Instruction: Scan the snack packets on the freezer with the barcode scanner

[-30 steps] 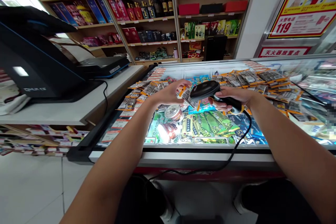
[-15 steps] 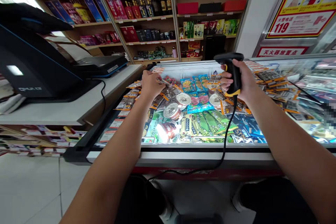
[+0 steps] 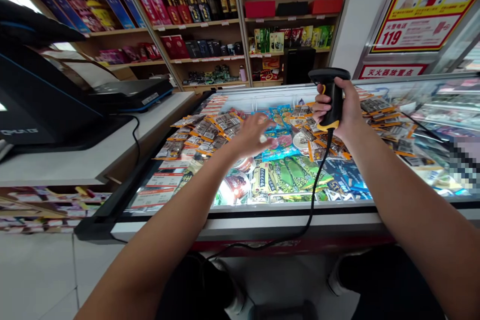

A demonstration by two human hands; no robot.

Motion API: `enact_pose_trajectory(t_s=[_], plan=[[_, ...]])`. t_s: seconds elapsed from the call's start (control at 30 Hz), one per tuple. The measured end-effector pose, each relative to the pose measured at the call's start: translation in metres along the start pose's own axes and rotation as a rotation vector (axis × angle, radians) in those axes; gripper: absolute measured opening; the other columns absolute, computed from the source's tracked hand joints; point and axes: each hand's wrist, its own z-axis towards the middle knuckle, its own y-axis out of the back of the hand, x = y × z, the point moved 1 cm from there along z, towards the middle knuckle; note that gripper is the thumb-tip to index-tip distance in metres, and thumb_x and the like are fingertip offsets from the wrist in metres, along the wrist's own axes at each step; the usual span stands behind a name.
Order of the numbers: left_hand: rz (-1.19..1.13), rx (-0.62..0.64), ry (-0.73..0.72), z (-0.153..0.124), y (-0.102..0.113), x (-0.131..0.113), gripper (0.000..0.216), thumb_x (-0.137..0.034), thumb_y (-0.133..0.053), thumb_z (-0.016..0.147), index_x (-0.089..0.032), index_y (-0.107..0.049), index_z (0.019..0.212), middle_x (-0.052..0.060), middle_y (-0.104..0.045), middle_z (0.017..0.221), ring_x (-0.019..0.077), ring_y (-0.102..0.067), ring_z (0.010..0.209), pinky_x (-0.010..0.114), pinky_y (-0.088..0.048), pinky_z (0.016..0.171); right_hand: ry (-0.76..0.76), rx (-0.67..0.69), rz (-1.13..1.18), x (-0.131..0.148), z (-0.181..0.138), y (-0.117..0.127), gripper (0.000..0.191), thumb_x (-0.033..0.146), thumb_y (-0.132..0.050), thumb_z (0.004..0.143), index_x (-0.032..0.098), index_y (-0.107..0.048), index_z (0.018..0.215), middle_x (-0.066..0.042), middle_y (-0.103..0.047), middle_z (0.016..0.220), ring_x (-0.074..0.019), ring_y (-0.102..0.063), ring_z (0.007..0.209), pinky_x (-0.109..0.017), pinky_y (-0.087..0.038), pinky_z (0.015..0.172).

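Observation:
My right hand (image 3: 347, 105) is wrapped round the grip of a black and yellow barcode scanner (image 3: 330, 95), held up over the glass top of a freezer. Its black cable (image 3: 315, 185) hangs down across the front edge. Above the middle of the glass, my left hand (image 3: 252, 135) is empty, fingers apart and slightly blurred. To its left lies a pile of small snack packets with orange edges (image 3: 206, 130). More such packets (image 3: 386, 115) are heaped to the right, around and beyond the scanner. Under the glass, ice cream tubs (image 3: 237, 186) and green popsicle wrappers (image 3: 294, 172) show.
A counter (image 3: 75, 160) with a black checkout machine (image 3: 45, 85) stands on the left. Behind the freezer (image 3: 262, 222) rise shelves (image 3: 202, 25) of boxes, bottles and bags. A red and yellow poster (image 3: 423, 10) hangs at the right. Price tags (image 3: 161, 182) line the freezer's left side.
My left hand has moved right from the left packet pile to above the middle of the glass, and its fingers have spread. The scanner stays raised in my right hand. The view has shifted slightly.

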Motion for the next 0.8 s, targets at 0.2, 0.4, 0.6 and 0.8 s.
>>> enact_pose_trajectory(t_s=[0.2, 0.4, 0.6, 0.8], plan=[[-0.217, 0.066, -0.228, 0.006, -0.046, -0.079, 0.052, -0.053, -0.045, 0.102, -0.035, -0.045, 0.151, 0.012, -0.061, 0.126, 0.0318, -0.052, 0.127, 0.055, -0.042, 0.107, -0.029, 0.022, -0.01, -0.001, 0.003, 0.002, 0.044, 0.061, -0.076, 0.074, 0.028, -0.059, 0.098, 0.005, -0.046, 0.059, -0.0128, -0.045, 0.052, -0.029, -0.035, 0.049], [-0.419, 0.076, -0.167, 0.016, -0.058, -0.084, 0.036, -0.039, -0.056, 0.099, -0.02, -0.067, 0.127, 0.01, -0.069, 0.124, 0.0243, -0.06, 0.12, 0.044, -0.044, 0.108, -0.046, 0.078, 0.026, -0.004, 0.006, 0.004, 0.047, 0.06, -0.078, 0.073, 0.028, -0.059, 0.101, 0.005, -0.047, 0.06, -0.0133, -0.045, 0.053, -0.031, -0.034, 0.049], [-0.582, 0.15, -0.072, 0.015, -0.048, -0.084, 0.038, -0.037, -0.066, 0.092, -0.02, -0.067, 0.125, 0.009, -0.067, 0.133, 0.0227, -0.063, 0.121, 0.039, -0.05, 0.102, -0.065, 0.062, -0.027, -0.006, 0.004, 0.0, 0.051, 0.064, -0.077, 0.071, 0.029, -0.058, 0.103, 0.005, -0.045, 0.059, -0.0143, -0.043, 0.053, -0.032, -0.032, 0.05], [-0.715, 0.199, -0.033, 0.018, -0.044, -0.078, 0.04, -0.039, -0.073, 0.086, -0.019, -0.07, 0.121, 0.01, -0.068, 0.134, 0.0244, -0.062, 0.125, 0.042, -0.049, 0.107, -0.055, 0.077, 0.061, -0.003, -0.001, -0.005, 0.039, 0.054, -0.07, 0.08, 0.026, -0.057, 0.104, 0.005, -0.045, 0.064, -0.0107, -0.04, 0.054, -0.029, -0.033, 0.052]])
